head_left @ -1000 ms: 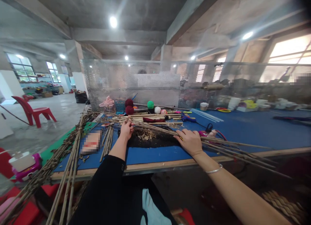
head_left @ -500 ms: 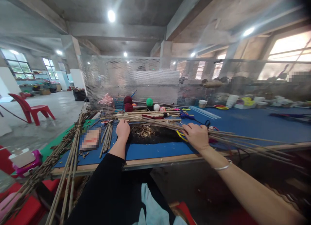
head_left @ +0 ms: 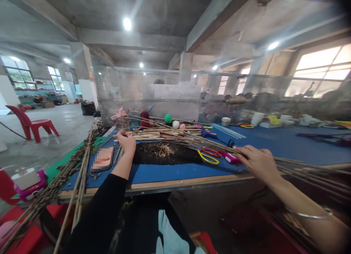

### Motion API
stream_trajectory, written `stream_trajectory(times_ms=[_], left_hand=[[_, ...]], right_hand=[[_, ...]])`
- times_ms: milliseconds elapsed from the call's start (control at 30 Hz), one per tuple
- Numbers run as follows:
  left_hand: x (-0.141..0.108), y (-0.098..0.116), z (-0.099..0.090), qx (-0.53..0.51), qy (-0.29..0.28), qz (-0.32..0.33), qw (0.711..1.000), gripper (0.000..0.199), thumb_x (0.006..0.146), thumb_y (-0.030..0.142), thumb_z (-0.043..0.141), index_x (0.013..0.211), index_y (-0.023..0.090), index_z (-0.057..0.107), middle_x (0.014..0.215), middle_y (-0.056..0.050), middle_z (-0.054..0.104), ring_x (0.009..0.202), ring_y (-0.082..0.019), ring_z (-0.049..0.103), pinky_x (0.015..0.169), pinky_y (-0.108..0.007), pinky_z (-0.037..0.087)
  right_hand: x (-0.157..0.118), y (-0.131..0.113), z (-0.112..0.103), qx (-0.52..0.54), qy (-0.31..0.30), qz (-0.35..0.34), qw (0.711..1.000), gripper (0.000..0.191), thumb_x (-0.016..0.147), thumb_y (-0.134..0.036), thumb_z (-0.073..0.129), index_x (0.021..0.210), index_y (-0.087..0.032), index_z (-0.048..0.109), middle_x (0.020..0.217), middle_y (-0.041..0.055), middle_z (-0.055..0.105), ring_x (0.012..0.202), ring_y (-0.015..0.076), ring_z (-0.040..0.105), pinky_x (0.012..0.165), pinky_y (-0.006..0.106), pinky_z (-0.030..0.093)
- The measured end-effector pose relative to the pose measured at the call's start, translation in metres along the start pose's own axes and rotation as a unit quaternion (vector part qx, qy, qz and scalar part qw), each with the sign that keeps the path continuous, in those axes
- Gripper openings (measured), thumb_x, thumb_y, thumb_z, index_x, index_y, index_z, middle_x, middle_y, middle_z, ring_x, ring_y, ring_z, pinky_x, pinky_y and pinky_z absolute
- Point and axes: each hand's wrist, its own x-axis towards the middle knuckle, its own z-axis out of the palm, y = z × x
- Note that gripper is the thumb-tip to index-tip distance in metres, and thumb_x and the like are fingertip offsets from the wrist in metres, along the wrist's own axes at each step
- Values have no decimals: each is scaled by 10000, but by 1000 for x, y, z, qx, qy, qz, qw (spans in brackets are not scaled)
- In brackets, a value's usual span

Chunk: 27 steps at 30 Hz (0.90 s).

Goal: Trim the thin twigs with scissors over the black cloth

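My right hand (head_left: 257,162) is closed round a bundle of long thin sticks (head_left: 307,172). Their tails fan out past the table's right front, and the other part slants up and left across the table. Over at the left, my left hand (head_left: 126,142) has its fingers curled in near the sticks' left part; what they pinch is hidden. A black mat (head_left: 181,155) with a pile of wood chips (head_left: 161,150) lies between my hands. Close to my right hand are a yellow-handled tool (head_left: 207,159), a red handle loop (head_left: 211,152) and a magenta box (head_left: 229,158).
Long twiggy branches (head_left: 72,162) hang over the table's left edge. A phone-like slab (head_left: 102,159) lies beside them. Yarn-like balls, one green (head_left: 168,118), sit at the back before a perforated metal screen (head_left: 123,93). A red chair (head_left: 35,124) stands on the floor at left.
My right hand has slid right and slightly down along the sticks, uncovering the coloured handles and magenta box. My left hand has shifted left and slightly up, now over the short sticks.
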Motion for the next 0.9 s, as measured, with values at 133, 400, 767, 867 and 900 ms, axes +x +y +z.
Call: stream_trajectory(times_ms=[133,400,767,867,900], left_hand=[[17,10,0,-41,-13,54,998,321,781,199,406,1053,74,524,1061,-164,574,1040,-219,509,926,-323,351],[-2,7,8,30,-164,62,984,393,808,455,388,840,142,624,864,-151,652,904,-261,577,806,-343,407],[-10,8,12,55,-176,84,979,286,768,345,474,903,138,619,845,-109,656,862,-231,580,844,-345,374],[-7,5,16,87,-196,51,975,264,780,283,445,883,118,624,920,-160,644,977,-279,540,889,-395,331],[-7,4,18,79,-206,39,975,265,786,278,433,866,115,626,900,-163,645,971,-283,542,878,-398,337]], right_hand=[[-15,7,-2,8,-7,16,1000,603,838,-629,224,934,-214,651,842,74,645,721,166,562,629,300,253],[-31,1,-6,-26,-2,21,999,530,873,-558,266,898,-200,655,823,50,648,735,155,563,669,292,267],[-44,8,-7,-80,-3,-3,997,291,860,-398,441,947,-203,639,867,60,644,765,174,559,716,332,256],[-46,5,-3,-70,-36,-7,997,283,854,-387,449,959,-196,629,890,70,645,785,181,562,734,340,270],[-45,3,-1,-67,-56,-9,996,273,848,-378,453,951,-196,627,897,72,644,795,186,562,742,344,276]])
